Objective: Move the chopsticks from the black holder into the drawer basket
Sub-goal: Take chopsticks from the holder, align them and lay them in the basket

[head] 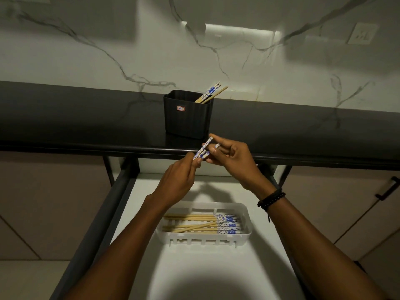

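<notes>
A black holder (186,118) stands on the dark counter with a few chopsticks (211,93) leaning out at its right corner. Just in front of the counter edge, both hands hold a small bundle of chopsticks (203,150) with blue-and-white ends. My left hand (176,182) pinches the bundle from below. My right hand (232,160) curls its fingers round it from the right. Below them, in the open drawer, a white basket (245,215) holds several chopsticks (201,224) lying flat, patterned ends to the right.
The drawer (138,213) is pulled out, with a white floor and a dark left side rail. The dark counter edge (86,148) runs across above it. A marble wall rises behind, and a cabinet handle (387,189) sticks out at the right.
</notes>
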